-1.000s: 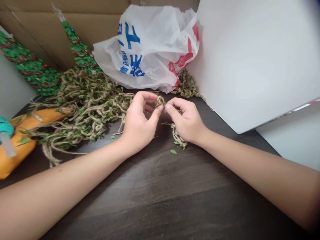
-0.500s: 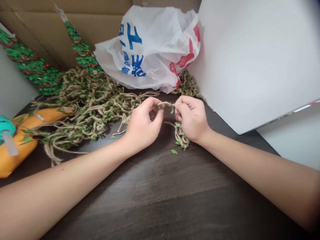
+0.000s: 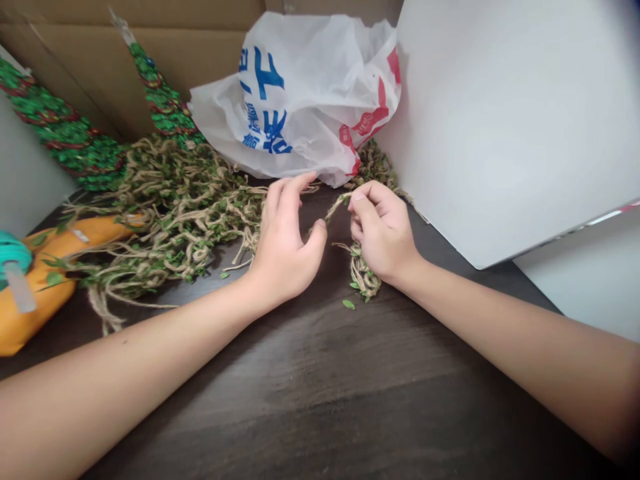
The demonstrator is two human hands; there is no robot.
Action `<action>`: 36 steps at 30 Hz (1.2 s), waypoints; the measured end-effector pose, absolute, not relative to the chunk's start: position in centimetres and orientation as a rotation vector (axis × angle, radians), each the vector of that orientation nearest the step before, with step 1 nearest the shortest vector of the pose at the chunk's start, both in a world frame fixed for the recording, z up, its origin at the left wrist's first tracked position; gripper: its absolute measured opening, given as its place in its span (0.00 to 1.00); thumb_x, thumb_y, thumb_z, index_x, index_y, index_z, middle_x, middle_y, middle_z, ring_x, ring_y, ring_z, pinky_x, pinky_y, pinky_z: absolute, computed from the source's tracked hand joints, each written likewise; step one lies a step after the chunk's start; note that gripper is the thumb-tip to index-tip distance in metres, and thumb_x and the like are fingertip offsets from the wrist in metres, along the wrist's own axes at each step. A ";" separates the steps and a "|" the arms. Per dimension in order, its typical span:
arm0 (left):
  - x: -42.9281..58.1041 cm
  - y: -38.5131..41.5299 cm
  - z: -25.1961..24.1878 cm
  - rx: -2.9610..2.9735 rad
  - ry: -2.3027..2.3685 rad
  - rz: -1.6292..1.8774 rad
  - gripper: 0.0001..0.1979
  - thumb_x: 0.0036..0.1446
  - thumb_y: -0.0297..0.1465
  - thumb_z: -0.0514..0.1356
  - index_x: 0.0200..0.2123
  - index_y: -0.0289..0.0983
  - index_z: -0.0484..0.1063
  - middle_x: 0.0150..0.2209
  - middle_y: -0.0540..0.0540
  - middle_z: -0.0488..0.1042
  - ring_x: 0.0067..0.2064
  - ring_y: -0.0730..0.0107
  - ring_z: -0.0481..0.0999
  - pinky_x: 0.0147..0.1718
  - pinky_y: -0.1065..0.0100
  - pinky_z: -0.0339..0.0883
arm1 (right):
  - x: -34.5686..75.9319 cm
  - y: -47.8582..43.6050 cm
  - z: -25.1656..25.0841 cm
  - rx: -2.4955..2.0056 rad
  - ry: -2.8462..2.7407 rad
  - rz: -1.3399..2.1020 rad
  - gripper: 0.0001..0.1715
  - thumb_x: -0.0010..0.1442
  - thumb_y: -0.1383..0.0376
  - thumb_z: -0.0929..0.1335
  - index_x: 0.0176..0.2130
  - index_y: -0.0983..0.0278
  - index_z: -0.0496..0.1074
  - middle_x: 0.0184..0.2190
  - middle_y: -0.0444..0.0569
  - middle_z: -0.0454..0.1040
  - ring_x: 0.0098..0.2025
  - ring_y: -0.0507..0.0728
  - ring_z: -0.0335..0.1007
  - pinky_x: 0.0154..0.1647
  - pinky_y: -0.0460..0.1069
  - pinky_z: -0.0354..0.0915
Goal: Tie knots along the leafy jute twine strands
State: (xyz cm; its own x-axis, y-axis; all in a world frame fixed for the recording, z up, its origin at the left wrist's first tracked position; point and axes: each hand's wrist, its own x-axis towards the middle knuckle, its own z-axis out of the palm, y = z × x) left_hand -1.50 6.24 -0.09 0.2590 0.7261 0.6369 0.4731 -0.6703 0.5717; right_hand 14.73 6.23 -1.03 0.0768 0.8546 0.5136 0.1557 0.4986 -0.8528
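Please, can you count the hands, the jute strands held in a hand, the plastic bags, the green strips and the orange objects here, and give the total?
Hands: 2 (left hand, right hand)
Held jute strands: 1
Plastic bags: 1
Green strips: 2
Orange objects: 1
Total: 7

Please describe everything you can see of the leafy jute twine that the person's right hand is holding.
The jute twine is tan and fibrous, with small green leaves, apparently artificial, along its strands. The right hand pinches it between thumb and fingers. Its lower part gathers in a loose, twisted bunch below that hand, seemingly resting on the dark wood tabletop. A thin upper end rises from the fingers and curves toward the open left hand, apparently without touching it.
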 end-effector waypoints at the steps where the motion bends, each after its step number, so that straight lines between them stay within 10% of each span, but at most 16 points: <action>1: -1.5 6.1 0.0 2.339 1.097 1.397 0.26 0.56 0.23 0.58 0.59 0.40 0.63 0.58 0.41 0.67 0.58 0.58 0.68 0.57 0.55 0.64 | 14.6 6.1 -0.9 -0.953 -1.481 0.658 0.16 0.68 0.56 0.65 0.30 0.61 0.64 0.26 0.42 0.63 0.29 0.51 0.60 0.33 0.48 0.61; 21: -1.5 6.1 0.1 2.180 1.197 1.250 0.12 0.67 0.25 0.49 0.46 0.39 0.70 0.31 0.50 0.73 0.34 0.68 0.73 0.41 0.62 0.64 | 14.4 5.4 -0.5 -1.046 -1.771 0.519 0.11 0.68 0.61 0.65 0.36 0.64 0.72 0.32 0.45 0.74 0.35 0.52 0.68 0.39 0.48 0.62; 30: -1.6 5.4 0.7 2.332 1.185 1.452 0.13 0.65 0.26 0.52 0.50 0.43 0.69 0.55 0.43 0.71 0.59 0.57 0.66 0.61 0.52 0.57 | 14.6 5.7 -0.8 -1.068 -1.722 0.538 0.12 0.69 0.60 0.63 0.37 0.63 0.71 0.30 0.44 0.72 0.33 0.53 0.67 0.39 0.50 0.63; 36: -1.5 4.9 0.5 2.531 1.091 1.229 0.15 0.68 0.30 0.49 0.55 0.41 0.65 0.53 0.42 0.73 0.55 0.59 0.69 0.55 0.55 0.59 | 14.4 5.2 -0.6 -0.946 -1.839 0.591 0.10 0.67 0.65 0.64 0.36 0.63 0.73 0.30 0.44 0.73 0.33 0.53 0.67 0.39 0.49 0.63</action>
